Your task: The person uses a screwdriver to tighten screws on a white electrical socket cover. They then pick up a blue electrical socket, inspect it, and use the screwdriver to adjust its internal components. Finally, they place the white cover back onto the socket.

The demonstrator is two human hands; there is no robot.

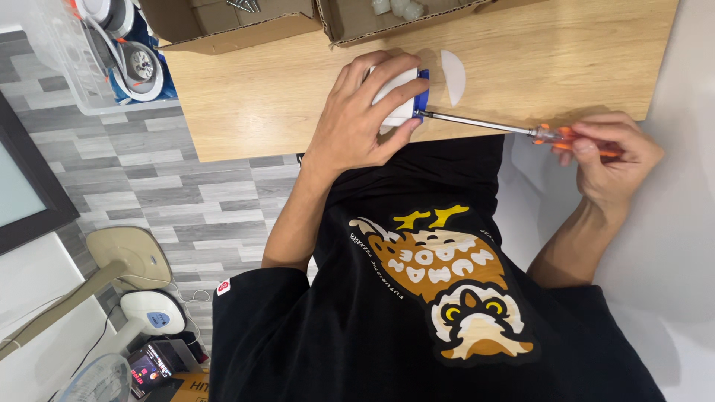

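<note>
Left hand [356, 119] clamps a small, light, rigid-looking white-and-blue plastic device [402, 97] on the wooden tabletop [261, 89], while right hand [607, 149] pinches an orange-handled screwdriver [514, 128].

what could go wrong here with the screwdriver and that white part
The left hand pins the white and blue part at the wooden table's front edge; a push could slide it off. The screwdriver, held far back by the right hand, might slip toward the left fingers.
</note>
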